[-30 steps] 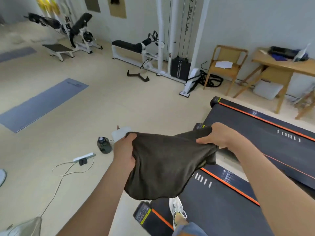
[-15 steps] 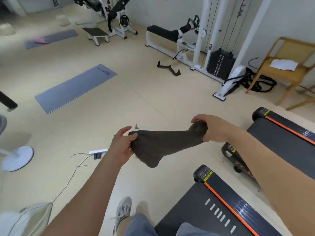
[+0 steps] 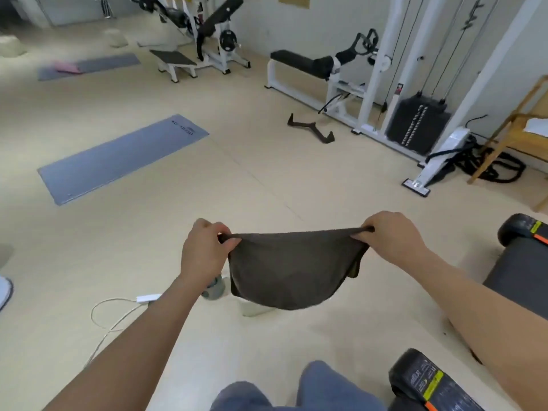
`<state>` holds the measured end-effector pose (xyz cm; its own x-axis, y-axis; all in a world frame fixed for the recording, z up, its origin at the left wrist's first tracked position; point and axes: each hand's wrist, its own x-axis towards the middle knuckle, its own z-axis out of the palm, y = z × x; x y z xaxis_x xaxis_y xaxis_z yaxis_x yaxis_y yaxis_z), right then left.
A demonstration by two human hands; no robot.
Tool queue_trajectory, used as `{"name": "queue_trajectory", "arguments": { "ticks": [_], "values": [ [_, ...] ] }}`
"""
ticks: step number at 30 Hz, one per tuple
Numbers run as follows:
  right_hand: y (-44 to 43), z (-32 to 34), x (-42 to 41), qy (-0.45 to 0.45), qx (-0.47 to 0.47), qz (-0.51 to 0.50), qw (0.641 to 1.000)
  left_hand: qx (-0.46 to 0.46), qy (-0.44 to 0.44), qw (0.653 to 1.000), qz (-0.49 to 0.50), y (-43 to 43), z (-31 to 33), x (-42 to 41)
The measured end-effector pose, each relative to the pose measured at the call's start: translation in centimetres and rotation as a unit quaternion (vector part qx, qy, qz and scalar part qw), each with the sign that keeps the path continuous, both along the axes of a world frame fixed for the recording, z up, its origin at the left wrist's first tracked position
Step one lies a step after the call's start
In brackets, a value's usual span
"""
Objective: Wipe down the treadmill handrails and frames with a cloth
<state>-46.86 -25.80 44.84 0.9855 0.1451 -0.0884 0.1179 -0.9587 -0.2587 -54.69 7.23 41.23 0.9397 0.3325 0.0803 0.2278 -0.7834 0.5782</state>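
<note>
Holding: left hand (image 3: pixel 204 253) pinches 1 top corner of the cloth (image 3: pixel 292 271)
Cloth: dark, stretched left-right, sagging over bare floor
Right hand (image 3: pixel 391 238): pinching the other corner
Treadmill (image 3: pixel 516 262): off to the right, so right hand's nearer, handrails not in view

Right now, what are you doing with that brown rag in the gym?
A person is standing in a gym, holding a dark brown cloth stretched out in the air between both hands. The left hand pinches one top corner and the right hand pinches the other, so the cloth hangs down open above the floor. The black treadmill is off to the right, and the cloth is not touching it, so no wiping is happening at this moment.
</note>
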Motion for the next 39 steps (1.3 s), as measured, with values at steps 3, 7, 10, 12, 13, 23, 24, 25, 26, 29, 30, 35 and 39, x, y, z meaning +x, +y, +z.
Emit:
{"name": "queue_trajectory", "arguments": {
  "ticks": [3,7,10,12,13,23,24,25,26,29,30,35,39],
  "values": [
    [3.8,-3.0,4.9,0.009,0.096,-0.033,0.995,-0.017,0.01,1.0,0.017,3.2,-2.8,4.6],
    [9.8,-5.6,12.6,-0.011,0.245,-0.083,0.966,-0.161,-0.013,0.981,0.111,6.7,-4.7,12.4],
    [13.4,-8.5,17.9,-0.034,0.296,-0.107,0.948,-0.295,-0.037,0.934,0.197,8.6,-7.5,17.5],
    [15.3,-11.7,20.5,-0.049,0.311,-0.115,0.942,-0.312,-0.052,0.923,0.219,9.6,-10.5,20.0],
    [16.1,-13.5,21.5,-0.056,0.324,-0.117,0.937,-0.313,-0.055,0.921,0.224,10.1,-12.2,20.9],
    [16.2,-48.4,19.0,0.059,0.185,0.009,0.981,-0.169,0.117,0.963,0.175,10.5,-44.6,17.7],
    [15.9,-52.4,17.7,0.087,0.142,0.058,0.984,-0.153,0.148,0.963,0.164,10.1,-48.4,16.6],
    [15.6,-56.0,16.3,0.119,0.106,0.105,0.982,-0.145,0.183,0.96,0.154,9.8,-51.8,15.3],
    [15.2,-59.0,15.0,0.151,0.077,0.14,0.976,-0.129,0.216,0.957,0.145,9.3,-54.9,13.9],
    [14.1,-64.1,12.6,0.233,0.034,0.13,0.963,-0.093,0.275,0.95,0.113,8.2,-60.3,11.0],
    [14.0,-64.8,12.2,0.238,0.022,0.123,0.963,-0.08,0.281,0.951,0.098,7.9,-61.1,10.5],
    [14.4,-64.5,11.9,0.26,-0.04,0.14,0.955,0.03,0.419,0.908,-0.007,7.3,-61.3,11.0],
    [15.2,-63.4,12.4,0.334,-0.083,0.131,0.93,0.027,0.475,0.879,-0.027,7.3,-60.8,11.8]
  ]
}}
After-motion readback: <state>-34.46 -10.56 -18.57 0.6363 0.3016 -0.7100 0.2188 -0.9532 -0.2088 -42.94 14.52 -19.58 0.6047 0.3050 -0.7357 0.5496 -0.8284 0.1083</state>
